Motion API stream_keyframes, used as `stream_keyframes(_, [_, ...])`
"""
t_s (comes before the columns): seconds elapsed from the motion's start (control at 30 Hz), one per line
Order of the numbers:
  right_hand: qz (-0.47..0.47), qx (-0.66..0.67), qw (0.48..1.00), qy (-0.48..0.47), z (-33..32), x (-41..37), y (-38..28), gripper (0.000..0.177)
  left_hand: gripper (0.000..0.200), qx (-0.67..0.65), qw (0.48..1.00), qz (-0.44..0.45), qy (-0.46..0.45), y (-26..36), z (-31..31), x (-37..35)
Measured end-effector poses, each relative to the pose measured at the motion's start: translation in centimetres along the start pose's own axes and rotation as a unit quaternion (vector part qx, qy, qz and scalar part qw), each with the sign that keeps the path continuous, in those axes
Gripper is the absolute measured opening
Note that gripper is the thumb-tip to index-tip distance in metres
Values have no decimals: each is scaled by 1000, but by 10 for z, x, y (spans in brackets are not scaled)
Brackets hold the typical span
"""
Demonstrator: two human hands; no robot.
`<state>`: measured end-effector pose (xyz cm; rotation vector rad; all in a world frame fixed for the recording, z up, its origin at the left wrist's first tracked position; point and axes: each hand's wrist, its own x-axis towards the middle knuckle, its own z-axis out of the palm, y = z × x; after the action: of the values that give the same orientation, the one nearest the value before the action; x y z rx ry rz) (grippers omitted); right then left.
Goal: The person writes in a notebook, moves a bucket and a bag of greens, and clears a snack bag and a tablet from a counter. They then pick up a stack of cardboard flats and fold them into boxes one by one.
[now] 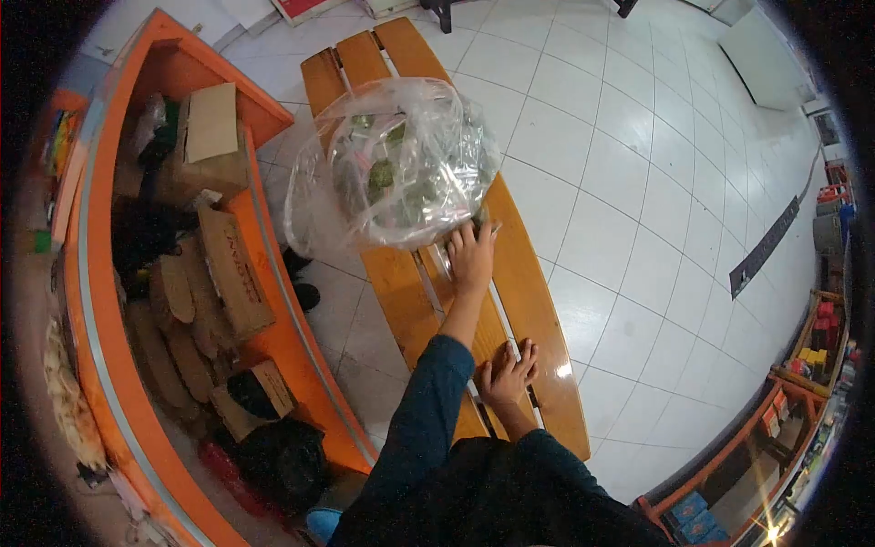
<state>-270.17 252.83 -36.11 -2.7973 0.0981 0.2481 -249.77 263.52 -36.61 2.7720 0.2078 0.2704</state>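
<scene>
A clear plastic bag [428, 187] of green contents [381, 175] is supported by the wooden table [540, 319]; its near edge is touched by the left hand [471, 263]; the right hand [509, 378] is spread on the wood; cardboard [239, 273] is held in orange shelving [308, 360].

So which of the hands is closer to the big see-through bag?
The left hand. It is right at the near edge of the clear bag, while the right hand is farther back, on the bench near the person's body.
</scene>
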Motion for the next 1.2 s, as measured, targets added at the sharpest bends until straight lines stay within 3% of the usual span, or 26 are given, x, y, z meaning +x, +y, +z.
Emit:
stream_keyframes(0.07, [9, 8, 1000, 0, 0, -2, 1, 55, 22, -69, 995, 52, -56, -8, 5, -14])
stream_keyframes(0.13, [4, 1, 1000, 13, 5, -1, 2, 56, 21, -322, 940, 107, 37, -14, -46, -24])
stream_keyframes(0.23, [44, -3, 999, -24, -7, 0, -9, 54, 24, -324, 928, 21, 181, -36, -116, 33])
stream_keyframes(0.3, [54, -11, 998, -32, -3, -1, -7, 54, 28, -286, 957, 26, 46, -65, -141, 86])
stream_keyframes(0.33, [31, -24, 999, 0, 8, -1, -2, 55, 31, -326, 945, 29, 17, -80, -144, 107])
stream_keyframes(0.4, [-17, -57, 997, 54, 20, -3, 7, 56, 36, -420, 906, -2, -60, -108, -150, 134])
stream_keyframes(0.47, [10, -42, 999, 25, 21, 0, 7, 58, 40, -522, 836, -59, -157, -131, -157, 150])
stream_keyframes(0.53, [71, -11, 997, -4, 14, 29, -4, 58, 45, -552, 816, -108, -135, -140, -162, 158])
stream_keyframes(0.57, [112, 275, 954, 49, -12, 60, -37, 55, 48, -569, 803, -130, -121, -144, -162, 161])
stream_keyframes(0.6, [21, 270, 956, 112, -24, 88, -58, 51, 51, -496, 860, -101, -60, -150, -160, 163])
stream_keyframes(0.63, [37, 357, 932, 60, -43, 115, -90, 50, 54, -414, 907, -75, -1, -163, -156, 162])
stream_keyframes(0.67, [-38, 391, 918, 47, -52, 144, -119, 48, 58, -324, 943, -47, 60, -177, -152, 161])
stream_keyframes(0.7, [-154, 382, 907, 86, -62, 177, -158, 51, 62, -201, 967, -121, 100, -191, -149, 153])
stream_keyframes(0.73, [-200, 245, 945, 86, -87, 200, -192, 47, 66, -73, 969, -193, 135, -205, -145, 140])
stream_keyframes(0.8, [-257, 202, 944, -35, -82, 239, -222, 45, 72, -50, 911, -404, 64, -240, -131, 116])
stream_keyframes(0.83, [-289, 186, 938, -43, -79, 252, -231, 46, 67, -144, 887, -435, 47, -279, -94, 92])
stream_keyframes(0.9, [-354, 158, 920, -61, -79, 272, -249, 48, 53, -333, 832, -442, -45, -291, -96, 69])
stream_keyframes(0.93, [-331, 66, 941, 40, -85, 273, -253, 50, 44, -425, 796, -414, -121, -291, -105, 58])
stream_keyframes(1.0, [-265, -119, 928, 235, -119, 270, -267, 53, 34, -546, 723, -422, -21, -261, -132, 48])
stream_keyframes(1.03, [-171, -166, 936, 261, -126, 274, -268, 52, 29, -601, 678, -422, 30, -247, -147, 44])
stream_keyframes(1.1, [-110, -2, 978, 176, -122, 302, -230, 47, 27, -664, 623, -412, 27, -221, -185, 39])
stream_keyframes(1.13, [-138, 208, 967, 59, -114, 321, -195, 44, 26, -694, 595, -404, 26, -211, -206, 38])
stream_keyframes(1.17, [-45, 371, 927, 4, -124, 322, -187, 40, 26, -732, 568, -374, 42, -202, -226, 37])
stream_keyframes(1.2, [49, 520, 851, -52, -135, 318, -180, 37, 26, -767, 540, -342, 56, -193, -245, 35])
